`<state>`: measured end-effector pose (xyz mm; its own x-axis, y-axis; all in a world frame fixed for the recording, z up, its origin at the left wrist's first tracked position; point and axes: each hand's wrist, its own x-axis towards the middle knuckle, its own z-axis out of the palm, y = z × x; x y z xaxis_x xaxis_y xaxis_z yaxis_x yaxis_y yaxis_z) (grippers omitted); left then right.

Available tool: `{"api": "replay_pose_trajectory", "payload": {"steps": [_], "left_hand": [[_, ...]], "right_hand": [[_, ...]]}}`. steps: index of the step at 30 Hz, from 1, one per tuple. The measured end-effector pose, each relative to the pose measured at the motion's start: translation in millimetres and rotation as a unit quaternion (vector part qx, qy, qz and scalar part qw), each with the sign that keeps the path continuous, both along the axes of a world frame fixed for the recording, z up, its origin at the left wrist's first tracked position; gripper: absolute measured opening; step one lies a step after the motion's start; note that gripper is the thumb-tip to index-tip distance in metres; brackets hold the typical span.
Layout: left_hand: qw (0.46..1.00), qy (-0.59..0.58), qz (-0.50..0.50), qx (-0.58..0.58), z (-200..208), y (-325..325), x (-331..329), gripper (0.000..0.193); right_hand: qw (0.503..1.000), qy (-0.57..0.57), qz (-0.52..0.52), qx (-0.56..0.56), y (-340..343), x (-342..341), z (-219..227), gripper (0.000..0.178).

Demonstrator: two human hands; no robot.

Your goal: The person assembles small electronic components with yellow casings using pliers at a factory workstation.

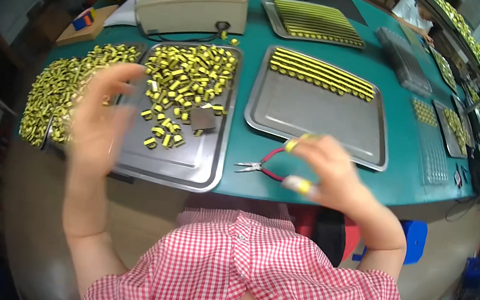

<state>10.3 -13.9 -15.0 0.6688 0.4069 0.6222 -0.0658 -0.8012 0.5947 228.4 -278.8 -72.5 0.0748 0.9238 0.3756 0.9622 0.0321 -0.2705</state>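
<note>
My left hand [100, 121], smeared by motion, hovers over the left side of the metal tray [188, 170] of loose yellow-and-dark small parts [186, 72]. Its fingers look apart, and I see nothing between them. Near the table's front edge, my right hand [334, 175] has its fingers spread. Yellow wrapping covers a fingertip, and white and yellow wrapping covers the thumb. Pliers [259, 167] with red handles lie left of this hand, jaws pointing left; the handle ends reach its fingertips, and I cannot tell whether they touch. A flat brown square piece [202, 119] sits among the loose parts.
Right of centre, a metal tray [318, 115] bears several yellow-and-dark rows; a fuller tray [316, 22] stands behind it. More loose parts fill the far-left tray [55, 87]. A beige box-shaped machine [192, 11] with a cable stands at the back. Another person [412, 14] is at far right.
</note>
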Motion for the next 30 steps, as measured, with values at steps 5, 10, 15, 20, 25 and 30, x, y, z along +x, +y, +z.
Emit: {"api": "replay_pose_trajectory", "payload": {"steps": [5,10,15,20,25,30], "left_hand": [[0.971,0.193,-0.072,0.123,-84.3,22.6,41.4,0.046],[0.933,0.325,-0.031,0.153,-110.4,14.1,69.8,0.049],[0.918,0.333,0.000,0.215,-121.6,6.2,80.8,0.049],[0.926,0.300,0.036,0.227,-128.7,11.2,89.1,0.039],[0.961,0.242,0.034,0.127,-128.5,31.2,92.3,0.033],[0.811,0.073,-0.166,-0.556,-92.7,20.5,115.5,0.031]], "right_hand": [[0.989,-0.106,-0.018,-0.106,21.9,-17.2,-50.0,0.062],[0.980,-0.160,-0.041,-0.108,19.9,-8.6,-77.3,0.062],[0.989,-0.140,-0.035,-0.027,20.2,-6.7,-84.6,0.057],[0.994,-0.092,-0.045,-0.039,26.6,-7.3,-87.9,0.039],[0.980,-0.038,-0.068,-0.181,29.6,-6.1,-69.7,0.044],[0.948,0.068,-0.091,-0.298,40.4,14.6,-59.2,0.045]]}}
